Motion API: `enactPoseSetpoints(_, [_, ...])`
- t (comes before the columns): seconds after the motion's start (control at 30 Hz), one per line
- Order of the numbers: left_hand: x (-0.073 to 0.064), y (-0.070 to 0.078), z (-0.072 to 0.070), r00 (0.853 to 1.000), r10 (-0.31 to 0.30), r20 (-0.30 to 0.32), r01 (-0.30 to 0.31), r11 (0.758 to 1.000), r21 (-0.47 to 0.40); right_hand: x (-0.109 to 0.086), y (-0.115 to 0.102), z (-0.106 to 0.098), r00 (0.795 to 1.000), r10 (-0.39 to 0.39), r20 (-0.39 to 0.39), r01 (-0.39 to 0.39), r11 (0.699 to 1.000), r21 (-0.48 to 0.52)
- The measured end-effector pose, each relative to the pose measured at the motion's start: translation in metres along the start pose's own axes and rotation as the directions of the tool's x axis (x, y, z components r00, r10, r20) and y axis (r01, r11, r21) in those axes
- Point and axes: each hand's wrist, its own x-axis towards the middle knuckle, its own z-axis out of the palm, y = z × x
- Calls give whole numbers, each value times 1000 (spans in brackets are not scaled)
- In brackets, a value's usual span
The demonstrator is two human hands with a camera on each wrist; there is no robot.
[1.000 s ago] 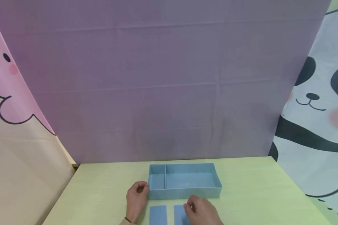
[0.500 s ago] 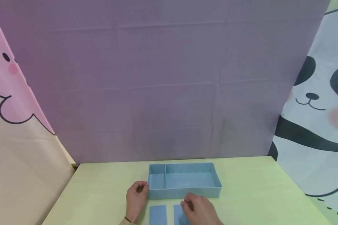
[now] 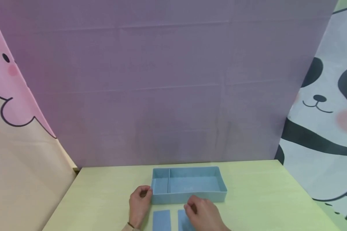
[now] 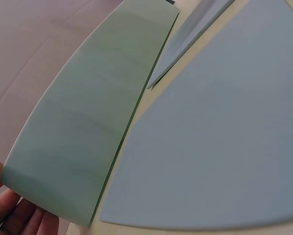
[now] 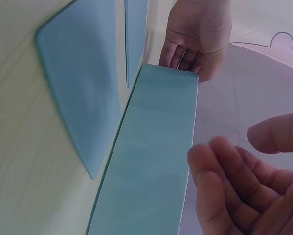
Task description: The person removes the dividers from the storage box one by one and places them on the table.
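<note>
A pale blue divided storage box (image 3: 199, 197) sits on the table, with a narrow compartment on the left and a wide one on the right. At its left end, my left hand (image 3: 140, 202) holds the end wall near the front corner, fingers along the outside and thumb by the rim. My right hand (image 3: 206, 212) hovers at the front wall, fingers loosely bent; the right wrist view shows nothing between thumb and fingers (image 5: 251, 181). Before the box lie two flat blue panels, a left one (image 3: 162, 220) and a right one (image 3: 184, 221) partly behind my right hand.
The light wooden table (image 3: 104, 192) extends to both sides of the box. Behind it hangs a purple cloth (image 3: 173, 96). A panda-printed cloth (image 3: 321, 128) flanks the right, a pink-and-beige printed cloth (image 3: 17, 144) the left.
My right hand has shifted slightly up and left, closer to the front wall of the box. The left hand stays at the box's left end; the box and panels keep their places.
</note>
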Motion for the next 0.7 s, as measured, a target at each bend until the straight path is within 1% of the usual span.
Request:
enactPoseSetpoints(0.23, [-1,2,-1,1000,-11,3,11,1000,1,1,-2,0,998,-20,-54,18,999,-27])
enactPoseSetpoints(0.43, [-1,2,-1,1000,-4,-1,4,1000,8,3,-4,-2,994,-47,-95,43,998,-43])
enactPoseSetpoints(0.6, [-1,3,0,1000,-5,-1,5,1000,11,6,-5,-2,994,-51,-100,45,997,-55])
enactPoseSetpoints(0.7, [-1,3,0,1000,-6,-1,6,1000,16,7,-6,-3,996,-26,-81,22,999,-45])
